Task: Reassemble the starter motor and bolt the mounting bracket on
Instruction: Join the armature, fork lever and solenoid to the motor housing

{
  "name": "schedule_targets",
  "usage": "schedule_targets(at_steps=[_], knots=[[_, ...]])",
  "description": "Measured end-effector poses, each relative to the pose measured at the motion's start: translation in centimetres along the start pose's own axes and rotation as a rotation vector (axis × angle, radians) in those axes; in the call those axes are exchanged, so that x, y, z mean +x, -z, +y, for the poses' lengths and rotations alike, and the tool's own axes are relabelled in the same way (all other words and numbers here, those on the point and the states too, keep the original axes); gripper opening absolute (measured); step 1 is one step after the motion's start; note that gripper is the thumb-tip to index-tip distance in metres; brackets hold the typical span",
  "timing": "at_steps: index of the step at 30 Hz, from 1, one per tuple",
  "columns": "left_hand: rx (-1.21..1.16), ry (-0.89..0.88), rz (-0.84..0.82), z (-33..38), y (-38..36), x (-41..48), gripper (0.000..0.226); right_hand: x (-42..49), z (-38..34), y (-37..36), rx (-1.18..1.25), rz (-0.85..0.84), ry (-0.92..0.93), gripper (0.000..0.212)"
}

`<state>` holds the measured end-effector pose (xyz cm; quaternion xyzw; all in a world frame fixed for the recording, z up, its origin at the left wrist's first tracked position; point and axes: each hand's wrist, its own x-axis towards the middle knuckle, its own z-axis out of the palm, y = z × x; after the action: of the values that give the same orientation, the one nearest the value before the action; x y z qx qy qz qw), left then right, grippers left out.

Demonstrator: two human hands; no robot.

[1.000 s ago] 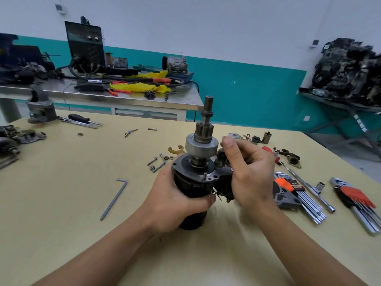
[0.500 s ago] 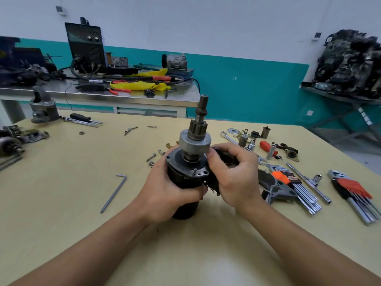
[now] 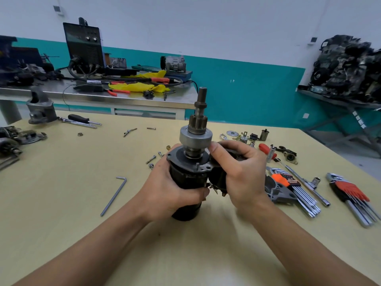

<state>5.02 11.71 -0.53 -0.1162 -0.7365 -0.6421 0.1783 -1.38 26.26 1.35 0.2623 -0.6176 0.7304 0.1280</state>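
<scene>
The black starter motor body (image 3: 186, 182) stands upright on the yellow table (image 3: 61, 193), its pinion gear and shaft (image 3: 198, 120) pointing up. My left hand (image 3: 167, 190) grips the motor body from the left. My right hand (image 3: 239, 172) holds the black solenoid (image 3: 217, 178) against the motor's right side, thumb up near the grey drive collar (image 3: 194, 139). A grey cast housing piece (image 3: 278, 193) lies on the table just right of my right wrist. Loose bolts (image 3: 151, 159) lie behind the motor.
An L-shaped hex key (image 3: 114, 195) lies to the left. Two hex key sets (image 3: 299, 188) (image 3: 354, 195), a socket extension bar (image 3: 303, 178), a red-handled screwdriver (image 3: 266, 149) and small parts (image 3: 243, 137) lie to the right. A grey casting (image 3: 40, 110) and ratchet (image 3: 82, 120) sit far left.
The motor and both hands sit slightly lower and further left on the table than a second ago. My right thumb has shifted down beside the drive collar.
</scene>
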Motion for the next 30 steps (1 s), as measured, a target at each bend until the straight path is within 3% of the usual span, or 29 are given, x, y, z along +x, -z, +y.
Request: schedule_targets(at_steps=[8,17,22,30], knots=[[-0.035,-0.012,0.055,0.5,-0.5,0.0,0.052,0.3,-0.9,0.3,-0.044,-0.010,0.143,0.011],[-0.066,0.021,0.066,1.0,-1.2,-0.1,0.056,1.3,-1.0,0.5,0.013,-0.021,-0.106,0.039],[-0.039,0.006,0.051,1.3,-0.9,0.1,0.055,0.7,-1.1,0.8,-0.072,0.008,0.088,0.035],[-0.036,0.024,0.061,1.2,-0.8,0.0,0.055,1.3,-0.8,0.1,0.008,0.014,-0.158,0.026]])
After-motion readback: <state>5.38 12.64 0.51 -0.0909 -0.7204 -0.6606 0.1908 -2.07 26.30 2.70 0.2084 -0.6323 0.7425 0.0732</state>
